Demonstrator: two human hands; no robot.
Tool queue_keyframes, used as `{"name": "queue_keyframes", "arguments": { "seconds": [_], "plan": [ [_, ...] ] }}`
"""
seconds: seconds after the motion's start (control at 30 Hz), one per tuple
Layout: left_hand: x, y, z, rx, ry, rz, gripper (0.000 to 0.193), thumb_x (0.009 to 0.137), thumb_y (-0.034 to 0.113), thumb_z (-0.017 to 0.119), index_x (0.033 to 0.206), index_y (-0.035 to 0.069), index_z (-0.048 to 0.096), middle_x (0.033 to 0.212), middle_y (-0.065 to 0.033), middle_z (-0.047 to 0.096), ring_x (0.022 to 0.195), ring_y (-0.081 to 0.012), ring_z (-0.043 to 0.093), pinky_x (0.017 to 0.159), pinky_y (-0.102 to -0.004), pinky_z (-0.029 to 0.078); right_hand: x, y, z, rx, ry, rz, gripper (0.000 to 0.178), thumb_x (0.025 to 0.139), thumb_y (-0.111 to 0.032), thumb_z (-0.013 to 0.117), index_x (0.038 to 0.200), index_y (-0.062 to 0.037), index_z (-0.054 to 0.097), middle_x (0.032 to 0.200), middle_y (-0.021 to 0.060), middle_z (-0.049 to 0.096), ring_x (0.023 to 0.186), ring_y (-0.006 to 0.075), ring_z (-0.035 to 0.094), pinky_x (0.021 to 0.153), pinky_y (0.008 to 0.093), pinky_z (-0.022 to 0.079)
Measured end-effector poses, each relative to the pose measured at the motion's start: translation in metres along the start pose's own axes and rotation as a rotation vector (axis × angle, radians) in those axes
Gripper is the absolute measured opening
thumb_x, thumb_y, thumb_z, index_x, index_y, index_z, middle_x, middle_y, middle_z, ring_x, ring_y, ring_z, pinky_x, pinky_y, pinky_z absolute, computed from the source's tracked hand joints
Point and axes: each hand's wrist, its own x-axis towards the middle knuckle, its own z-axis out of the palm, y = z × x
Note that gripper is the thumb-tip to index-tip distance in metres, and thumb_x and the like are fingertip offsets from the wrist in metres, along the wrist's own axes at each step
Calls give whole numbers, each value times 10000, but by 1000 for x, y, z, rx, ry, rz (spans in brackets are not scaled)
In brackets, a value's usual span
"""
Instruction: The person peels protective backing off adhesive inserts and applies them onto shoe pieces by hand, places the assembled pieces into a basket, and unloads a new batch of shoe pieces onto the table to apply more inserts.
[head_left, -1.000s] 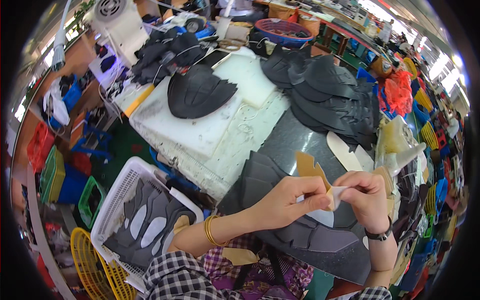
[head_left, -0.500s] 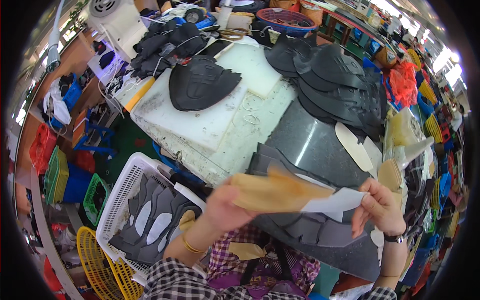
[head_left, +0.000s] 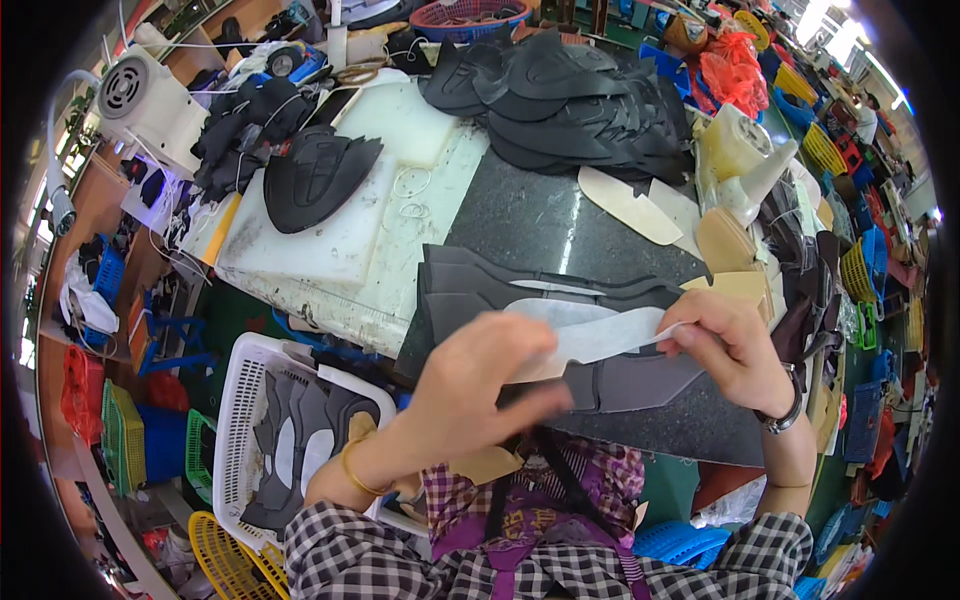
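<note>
My right hand [head_left: 735, 350] is closed in a pinch on the end of a curved white strip [head_left: 610, 335]. The strip stretches leftward over dark grey shaped foam pieces [head_left: 650, 383], which lie overlapped on the black work surface. My left hand [head_left: 480, 375] is at the strip's other end, slightly blurred, with thumb and fingers apart. Whether its fingertips touch the strip is hard to make out. A pale edge [head_left: 540, 369] shows beneath the strip beside the left fingers. Another white patch [head_left: 535, 311] lies on the grey foam behind.
Black moulded pieces [head_left: 560, 100] are piled at the back; a single one [head_left: 318, 180] rests on a white board [head_left: 300, 250]. Cream cut pieces [head_left: 625, 205] and tan sheets [head_left: 725, 240] lie at right. A white basket [head_left: 235, 430] of grey pieces stands at lower left.
The tan sheet that was in my left hand is no longer there, and that hand has opened. My right hand still pinches the white strip. The view has shifted, showing the table farther left.
</note>
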Motion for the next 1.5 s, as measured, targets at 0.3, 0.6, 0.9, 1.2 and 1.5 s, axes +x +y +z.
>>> {"name": "queue_keyframes", "arguments": {
  "seconds": [0.3,0.6,0.9,1.2,1.5],
  "plan": [
    [4,1,9,-112,-286,-147,128,810,33,672,932,13,639,801,-107,656,680,-208,657,601,-268,505,23,28,13,76,-103,-287,553,703,-373,763,1068,14,611,867,108,640,800,237,618,733,355,472],
    [17,-10,17,508,-28,339,358,658,110,676,1013,70,658,980,-41,624,905,-205,568,776,-348,410,27,9,47,105,14,-45,125,783,-123,690,863,-28,674,765,83,649,669,253,622,608,319,481],
    [14,-3,23,125,-36,16,140,769,-31,642,906,-8,644,885,-99,655,807,-214,645,711,-350,502,21,2,58,-167,160,-217,153,768,-102,693,904,-38,667,744,91,627,657,249,599,607,317,449],
    [-30,-38,-35,-1379,-205,-529,206,964,173,495,1035,11,600,959,-127,654,911,-205,629,790,-357,498,-5,24,21,630,-200,501,203,826,-135,700,962,10,659,805,4,664,694,31,585,605,187,458],
    [-9,18,-4,440,3,246,245,721,154,739,918,57,631,961,-82,627,968,-303,590,811,-398,478,9,20,39,785,-255,529,270,887,-247,627,968,9,650,771,2,646,674,39,595,583,195,467]
  ]
}}
